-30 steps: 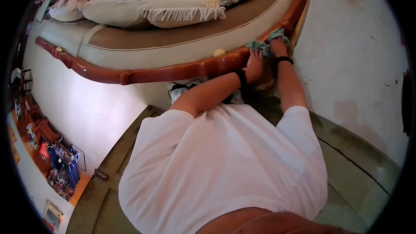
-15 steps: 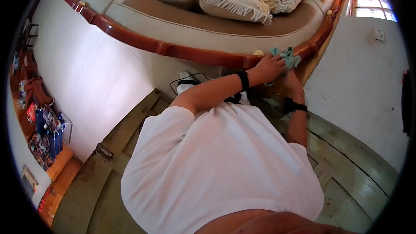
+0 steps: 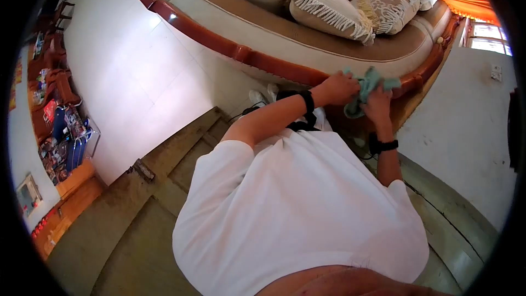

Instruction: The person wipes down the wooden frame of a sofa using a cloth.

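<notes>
A crumpled green cloth (image 3: pixel 366 92) is bunched between my hands, just in front of the wooden edge of the sofa. My right hand (image 3: pixel 379 105) grips it from below, with folds sticking out above the fingers. On the other side, my left hand (image 3: pixel 336 89) has its fingers curled at the cloth, and a small bit of green shows above its fingertips. Both wrists wear black bands. The reddish wooden trim (image 3: pixel 241 53) of the sofa runs right behind the hands.
Fringed cushions (image 3: pixel 330 13) lie on the beige and brown sofa seat (image 3: pixel 257 13). A white wall (image 3: pixel 455 126) stands close on the right. Behind me is a green panelled door (image 3: pixel 131 225). Pale floor tiles (image 3: pixel 159 82) stretch left towards cluttered furniture (image 3: pixel 66 137).
The view has swung, shifting the sofa down and right. My hands have moved slightly apart, and more of the cloth now shows between them.
</notes>
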### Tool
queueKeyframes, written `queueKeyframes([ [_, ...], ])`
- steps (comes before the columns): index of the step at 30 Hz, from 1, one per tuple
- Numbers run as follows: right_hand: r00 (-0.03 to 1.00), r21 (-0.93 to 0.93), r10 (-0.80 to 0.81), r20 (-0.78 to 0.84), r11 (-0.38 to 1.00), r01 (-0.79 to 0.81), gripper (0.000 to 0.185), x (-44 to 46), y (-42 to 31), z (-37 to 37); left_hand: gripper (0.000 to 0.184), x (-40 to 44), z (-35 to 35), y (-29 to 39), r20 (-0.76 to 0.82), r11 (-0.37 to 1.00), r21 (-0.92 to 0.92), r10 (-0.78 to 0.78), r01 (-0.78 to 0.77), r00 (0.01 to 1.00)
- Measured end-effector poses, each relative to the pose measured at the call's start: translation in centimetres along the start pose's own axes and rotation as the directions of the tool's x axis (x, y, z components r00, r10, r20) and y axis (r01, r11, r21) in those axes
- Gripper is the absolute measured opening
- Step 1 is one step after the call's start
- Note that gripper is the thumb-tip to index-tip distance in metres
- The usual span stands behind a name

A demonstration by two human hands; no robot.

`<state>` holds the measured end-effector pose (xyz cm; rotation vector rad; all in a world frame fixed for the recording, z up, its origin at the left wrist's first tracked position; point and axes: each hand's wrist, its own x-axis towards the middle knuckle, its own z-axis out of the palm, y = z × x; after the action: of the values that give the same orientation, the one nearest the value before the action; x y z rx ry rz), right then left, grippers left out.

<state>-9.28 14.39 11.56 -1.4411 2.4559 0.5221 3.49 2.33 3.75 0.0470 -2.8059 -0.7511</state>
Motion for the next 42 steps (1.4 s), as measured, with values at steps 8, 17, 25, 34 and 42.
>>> queueKeyframes([
  [8, 0.865, -0.256, -0.500, 0.036, 0.832, 0.492, 0.060, 7.3, -4.0, 6.9, 0.032, -4.6, -2.0, -5.7, 0.074, 0.993, -0.021, 0.114, -0.112, 0.991],
  [17, 0.794, 0.026, -0.597, 0.112, 0.801, 0.599, 0.068, 7.7, -5.0, 2.7, 0.024, -7.3, -3.3, -5.9, -0.007, 0.964, -0.264, -0.025, 0.022, 1.000],
  [25, 0.798, 0.161, -0.601, -0.038, 0.784, 0.599, 0.066, 6.9, -4.7, 2.2, 0.027, -8.7, -3.3, -4.4, 0.016, 0.966, -0.121, -0.227, 0.227, 0.974],
  [34, 0.874, 0.128, -0.470, -0.125, 0.866, 0.484, 0.065, 2.6, 0.6, 0.6, 0.035, -0.1, 1.1, -6.3, 0.158, 0.981, 0.059, -0.193, 0.186, 0.968],
  [42, 0.882, 0.048, -0.456, -0.121, 0.885, 0.464, 0.064, 2.4, 0.0, 1.3, 0.036, -1.0, -0.9, -9.2, 0.243, 0.956, -0.202, -0.164, 0.215, 0.956],
])
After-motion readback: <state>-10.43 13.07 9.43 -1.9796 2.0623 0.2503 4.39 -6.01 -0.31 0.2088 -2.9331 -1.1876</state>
